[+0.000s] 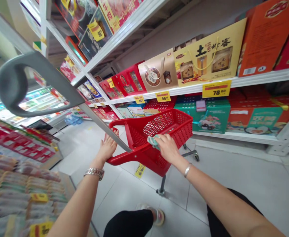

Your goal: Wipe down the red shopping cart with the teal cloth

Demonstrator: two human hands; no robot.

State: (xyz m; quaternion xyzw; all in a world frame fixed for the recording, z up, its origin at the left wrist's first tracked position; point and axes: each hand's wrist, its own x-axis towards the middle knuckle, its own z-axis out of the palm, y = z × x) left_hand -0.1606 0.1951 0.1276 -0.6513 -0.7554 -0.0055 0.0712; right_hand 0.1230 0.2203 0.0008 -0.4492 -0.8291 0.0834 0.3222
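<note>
A red plastic shopping cart (146, 161) with perforated walls stands in front of me on metal legs with small casters. My left hand (107, 148) grips its red frame at the near left end, beside the grey metal pole (105, 126). That pole slants up to a large grey loop handle (43, 62) at the upper left. In my right hand (168, 148) is a crumpled pale green and white cloth (153, 141), pinched in the fingers and held at the near side rim of the basket. No goods show in the visible part of the basket.
White shelves (193, 87) with gift boxes (210, 56) and yellow price tags (216, 89) run behind the cart. At lower left is a display of packaged food (23, 187). My knees and one shoe (159, 217) show above the tiled floor (124, 191).
</note>
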